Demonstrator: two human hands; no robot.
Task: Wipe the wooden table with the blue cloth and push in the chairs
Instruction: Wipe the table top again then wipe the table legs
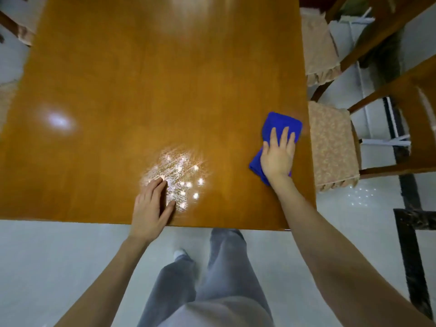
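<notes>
The wooden table [153,86] fills most of the view, glossy and orange-brown. A folded blue cloth [282,125] lies near its right edge. My right hand [278,154] presses flat on the cloth with fingers spread. My left hand [151,206] rests flat on the bare wood at the near edge, holding nothing, beside a bright glare patch. Two wooden chairs with beige patterned cushions stand along the right side, the nearer chair [332,145] and the farther chair [318,50], both pulled out from the table.
Part of another cushioned chair [23,34] shows at the far left corner. The floor [59,260] is pale glossy tile with a dark inlaid strip [410,256] at the right. My legs in grey trousers stand at the near table edge.
</notes>
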